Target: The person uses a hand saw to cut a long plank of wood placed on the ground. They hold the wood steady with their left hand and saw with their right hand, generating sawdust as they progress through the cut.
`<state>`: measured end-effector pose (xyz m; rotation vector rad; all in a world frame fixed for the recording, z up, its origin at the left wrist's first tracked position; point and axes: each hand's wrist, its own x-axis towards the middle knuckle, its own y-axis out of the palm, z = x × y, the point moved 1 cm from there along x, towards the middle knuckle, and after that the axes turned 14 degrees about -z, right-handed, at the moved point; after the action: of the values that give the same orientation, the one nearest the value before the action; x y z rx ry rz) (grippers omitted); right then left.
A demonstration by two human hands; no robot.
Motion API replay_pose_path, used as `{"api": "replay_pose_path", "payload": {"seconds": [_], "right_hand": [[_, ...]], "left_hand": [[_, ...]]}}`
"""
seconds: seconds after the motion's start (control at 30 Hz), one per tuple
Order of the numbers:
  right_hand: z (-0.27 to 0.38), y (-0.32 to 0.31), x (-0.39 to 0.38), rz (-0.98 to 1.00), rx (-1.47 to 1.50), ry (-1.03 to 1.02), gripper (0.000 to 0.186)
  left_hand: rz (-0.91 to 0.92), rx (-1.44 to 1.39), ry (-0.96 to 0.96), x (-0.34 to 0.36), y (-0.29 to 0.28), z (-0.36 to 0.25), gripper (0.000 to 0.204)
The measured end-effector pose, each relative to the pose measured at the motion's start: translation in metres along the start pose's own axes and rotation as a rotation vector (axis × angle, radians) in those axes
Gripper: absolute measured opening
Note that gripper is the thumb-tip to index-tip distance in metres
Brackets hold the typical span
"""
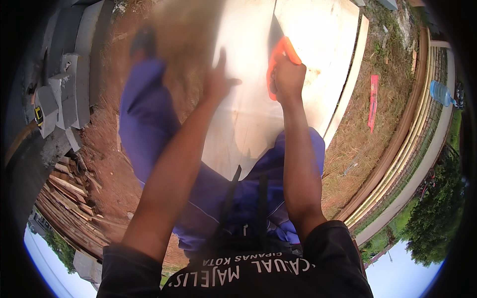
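Observation:
A pale wooden sheet [248,114] stretches away in front of me, brightly sunlit on its right part. My right hand [289,77] is wrapped round the orange handle of a hand saw [283,47]. The saw's dark blade points away from me, in line with a thin dark line that runs to the sheet's far edge. Along the sheet's left edge lies my left hand [216,82], flat with its fingers and thumb spread. One of my knees in blue trousers rests at the sheet's near right side; my left leg is bent out beside it.
Grey concrete blocks [72,94] stand at the left, with a yellow tape measure [39,115] on one. Stacked timber [67,198] lies at lower left. On the right are a red tool [372,102] on dry grass, long poles [392,164] and a blue water bottle [440,93].

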<state>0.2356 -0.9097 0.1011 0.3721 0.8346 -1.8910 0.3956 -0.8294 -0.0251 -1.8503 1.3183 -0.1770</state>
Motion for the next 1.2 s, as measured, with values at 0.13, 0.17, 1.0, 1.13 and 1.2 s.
{"api": "replay_pose_path", "payload": {"seconds": [0.13, 0.17, 1.0, 1.13, 1.2], "right_hand": [[-0.014, -0.012, -0.024, 0.04, -0.045, -0.056, 0.021], [-0.021, -0.032, -0.059, 0.024, -0.093, 0.011, 0.019], [0.008, 0.003, 0.012, 0.026, -0.074, 0.043, 0.022], [-0.011, -0.015, -0.025, 0.017, -0.068, -0.009, 0.022], [-0.029, -0.068, -0.096, 0.006, -0.059, 0.056, 0.016]], "left_hand": [[0.018, 0.005, -0.009, -0.015, -0.002, 0.011, 0.126], [-0.026, 0.042, -0.016, -0.007, -0.005, 0.016, 0.126], [0.053, 0.023, -0.059, -0.004, -0.01, -0.017, 0.12], [0.069, -0.058, -0.086, -0.008, -0.008, 0.002, 0.127], [0.021, 0.004, -0.055, -0.003, -0.005, 0.009, 0.127]]}}
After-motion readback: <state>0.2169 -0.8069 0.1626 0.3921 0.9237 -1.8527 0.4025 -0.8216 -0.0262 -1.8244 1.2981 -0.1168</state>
